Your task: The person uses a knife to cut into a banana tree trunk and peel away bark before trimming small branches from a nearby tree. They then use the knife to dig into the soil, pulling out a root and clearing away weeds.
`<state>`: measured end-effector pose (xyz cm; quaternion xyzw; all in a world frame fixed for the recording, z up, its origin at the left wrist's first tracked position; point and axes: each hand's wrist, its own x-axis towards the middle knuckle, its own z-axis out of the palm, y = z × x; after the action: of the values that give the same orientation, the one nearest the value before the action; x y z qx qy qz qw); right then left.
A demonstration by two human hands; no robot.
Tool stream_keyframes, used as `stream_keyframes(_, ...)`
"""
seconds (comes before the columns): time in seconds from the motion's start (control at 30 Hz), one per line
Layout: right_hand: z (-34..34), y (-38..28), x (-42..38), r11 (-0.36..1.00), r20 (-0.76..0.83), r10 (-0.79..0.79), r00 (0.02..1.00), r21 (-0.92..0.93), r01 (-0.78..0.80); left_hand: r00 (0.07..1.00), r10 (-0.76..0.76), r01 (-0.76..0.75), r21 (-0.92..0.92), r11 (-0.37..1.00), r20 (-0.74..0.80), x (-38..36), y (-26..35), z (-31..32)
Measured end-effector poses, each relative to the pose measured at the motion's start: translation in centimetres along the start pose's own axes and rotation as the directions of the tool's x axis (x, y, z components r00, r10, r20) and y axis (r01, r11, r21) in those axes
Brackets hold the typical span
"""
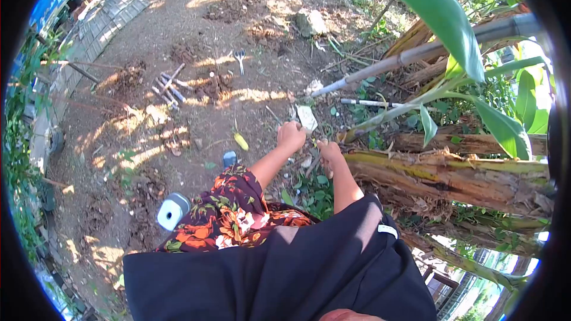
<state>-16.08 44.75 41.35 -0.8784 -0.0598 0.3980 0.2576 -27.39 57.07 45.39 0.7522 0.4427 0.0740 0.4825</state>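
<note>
My left hand (pixel 291 137) is closed, its fingers curled down right beside a whitish flat piece (pixel 307 118) lying on the soil. Just to its right, my right hand (pixel 329 153) is closed too, fingertips pinched together and pointing toward the left hand. A small yellowish bit shows in the narrow gap between the two hands; I cannot tell what either hand grips. On the ground left of them lies a yellow, elongated leaf-like thing (pixel 241 141). Patterned floral cloth (pixel 238 214) covers my lap below the forearms.
A white roll (pixel 173 211) stands at my left. Scissors (pixel 239 62) and a bundle of short sticks (pixel 169 90) lie farther out on the soil. A bamboo pole (pixel 410 56), a green leaf (pixel 434 12) and a thick fallen trunk (pixel 452 178) crowd the right side.
</note>
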Motion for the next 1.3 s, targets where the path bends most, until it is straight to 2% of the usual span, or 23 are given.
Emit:
stream_keyframes(0.07, 3.3, -2.3, 4.5, 0.994, -0.107, -0.074, 0.991, -0.087, 0.065, 0.991, 0.025, -0.03, -0.036, 0.999, -0.131, 4.6, -2.1, -1.4)
stream_keyframes(0.13, 4.8, -10.0, 2.8, 0.999, 0.02, -0.044, 0.999, -0.002, 0.044, 0.997, 0.024, -0.033, -0.121, 0.992, -0.075, 7.4, -1.1, -6.3)
stream_keyframes(0.2, 6.4, -17.8, 1.2, 0.98, 0.026, -0.196, 0.98, -0.016, 0.197, 0.999, 0.021, -0.025, -0.115, 0.993, -0.041, 11.9, -2.6, -9.3)
stream_keyframes(0.27, 9.5, -21.1, 5.7, 0.976, 0.064, -0.218, 0.974, -0.01, 0.219, 0.999, 0.009, -0.017, -0.163, 0.987, -0.049, 14.6, -1.7, -13.9)
stream_keyframes(0.3, 10.1, -23.6, 6.1, 0.973, 0.05, -0.229, 0.972, 0.004, 0.229, 0.995, -0.099, 0.09, -0.229, 0.969, -0.027, 17.2, -2.3, -14.2)
stream_keyframes(0.37, 10.9, -27.7, 6.1, 0.888, 0.059, -0.408, 0.911, -0.205, 0.411, 0.995, -0.04, 0.018, -0.224, 0.974, -0.095, 18.9, -0.9, -17.0)
stream_keyframes(0.43, 11.5, -30.6, 7.0, 0.87, 0.012, -0.457, 0.89, -0.205, 0.449, 0.982, 0.043, -0.085, -0.227, 0.97, -0.184, 21.1, 0.1, -18.5)
stream_keyframes(0.47, 11.0, -32.2, 7.1, 0.842, -0.021, -0.508, 0.861, -0.22, 0.492, 0.99, 0.019, -0.062, -0.314, 0.947, -0.139, 23.1, -0.3, -18.1)
stream_keyframes(0.5, 10.4, -33.4, 7.1, 0.871, -0.007, -0.482, 0.876, -0.113, 0.478, 0.992, -0.01, -0.032, -0.33, 0.943, -0.124, 24.8, -0.8, -17.3)
stream_keyframes(0.6, 8.5, -36.7, 8.7, 0.941, 0.042, -0.331, 0.943, -0.06, 0.333, 0.996, -0.05, 0.02, -0.386, 0.922, -0.068, 28.6, 0.0, -17.0)
stream_keyframes(0.67, 8.0, -38.2, 11.6, 0.921, -0.003, -0.385, 0.923, -0.072, 0.383, 0.998, -0.06, 0.041, -0.422, 0.906, -0.033, 31.0, 1.3, -18.1)
stream_keyframes(0.73, 6.7, -40.7, 13.8, 0.978, 0.121, -0.179, 0.976, -0.087, 0.19, 0.985, 0.079, -0.113, -0.227, 0.967, -0.156, 32.9, 3.0, -20.1)
stream_keyframes(0.77, 6.4, -42.1, 15.1, 0.976, 0.147, -0.165, 0.975, -0.116, 0.183, 0.991, 0.041, -0.072, -0.251, 0.965, -0.126, 34.7, 3.0, -20.6)
stream_keyframes(0.8, 6.7, -42.9, 16.9, 0.975, 0.135, -0.179, 0.975, -0.112, 0.194, 0.994, 0.01, -0.038, -0.271, 0.962, -0.105, 36.8, 3.0, -21.7)
stream_keyframes(0.87, 6.2, -45.4, 21.3, 0.91, 0.085, -0.343, 0.936, -0.219, 0.353, 0.988, -0.033, -0.006, -0.25, 0.968, -0.151, 41.7, 2.1, -22.1)
stream_keyframes(0.9, 5.0, -47.1, 21.7, 0.918, 0.074, -0.333, 0.94, -0.205, 0.341, 0.99, -0.022, -0.011, -0.238, 0.971, -0.136, 42.8, 4.0, -22.9)
stream_keyframes(0.97, 2.6, -50.5, 21.1, 0.855, 0.159, -0.451, 0.878, -0.204, 0.476, 0.984, -0.171, 0.168, -0.073, 0.983, -0.042, 44.1, 8.0, -25.1)
stream_keyframes(1.0, 2.0, -51.6, 23.0, 0.861, 0.139, -0.45, 0.882, -0.195, 0.47, 0.988, -0.153, 0.151, -0.063, 0.987, -0.032, 46.0, 8.8, -24.7)
stream_keyframes(1.07, 1.0, -53.8, 25.5, 0.845, -0.192, -0.533, 0.824, -0.18, 0.504, 0.989, 0.11, -0.077, 0.303, 0.95, -0.095, 49.0, 9.9, -23.8)
stream_keyframes(1.1, 0.5, -54.3, 26.7, 0.851, -0.198, -0.524, 0.829, -0.174, 0.496, 0.98, 0.151, -0.083, 0.431, 0.898, -0.127, 50.3, 10.5, -22.7)
stream_keyframes(1.13, -1.3, -56.4, 25.5, 0.85, -0.269, -0.528, 0.806, -0.175, 0.498, 0.982, 0.154, -0.089, 0.438, 0.895, -0.114, 50.8, 12.3, -22.2)
stream_keyframes(1.2, -3.9, -59.2, 23.1, 0.852, -0.344, -0.522, 0.781, -0.171, 0.494, 0.951, 0.164, -0.302, 0.671, 0.677, 0.262, 51.8, 16.0, -21.8)
stream_keyframes(1.3, -6.6, -61.5, 21.2, 0.669, -0.351, -0.742, 0.571, -0.342, 0.66, 0.883, 0.235, -0.46, 0.657, 0.597, 0.405, 54.1, 19.7, -18.3)
